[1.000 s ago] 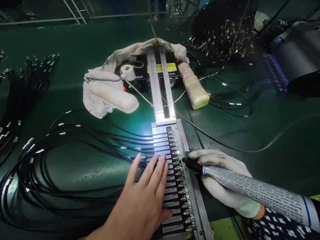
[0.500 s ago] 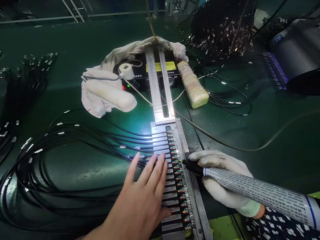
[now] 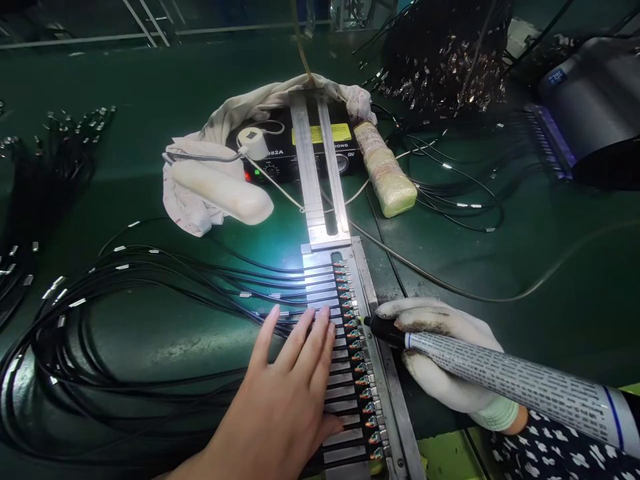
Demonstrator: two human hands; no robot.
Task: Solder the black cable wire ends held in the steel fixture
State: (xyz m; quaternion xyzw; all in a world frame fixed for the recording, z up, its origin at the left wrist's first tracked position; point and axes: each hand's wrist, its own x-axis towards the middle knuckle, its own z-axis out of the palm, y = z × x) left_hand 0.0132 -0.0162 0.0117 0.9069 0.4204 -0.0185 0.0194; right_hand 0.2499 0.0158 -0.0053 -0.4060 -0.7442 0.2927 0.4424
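Note:
My bare left hand [image 3: 295, 373] lies palm down with fingers stretched over several black cables [image 3: 285, 270] in the slots of a long metal fixture [image 3: 345, 437]. Along the fixture's right side runs a row of small connectors with exposed coloured wires [image 3: 367, 393]. My right hand [image 3: 450, 360], in a soiled white glove, is closed around a thick pen-shaped tube [image 3: 505, 377] with printed text and a black nozzle. Its fine yellow-green tip is at the connectors near the fixture's middle. I cannot tell whether it touches them.
Behind the fixture stands a black control box [image 3: 280, 167] with knobs and a yellow label, under a twisted cloth [image 3: 240, 107]. A white padded piece [image 3: 223, 190] and a wrapped block [image 3: 390, 177] flank it. Cable bundles [image 3: 55, 147] lie left; a dark cylindrical machine [image 3: 590, 113] sits right.
My right hand and the tube have shifted very slightly left, and the tube's rear end has dipped a little. My left hand and the fixture have stayed put.

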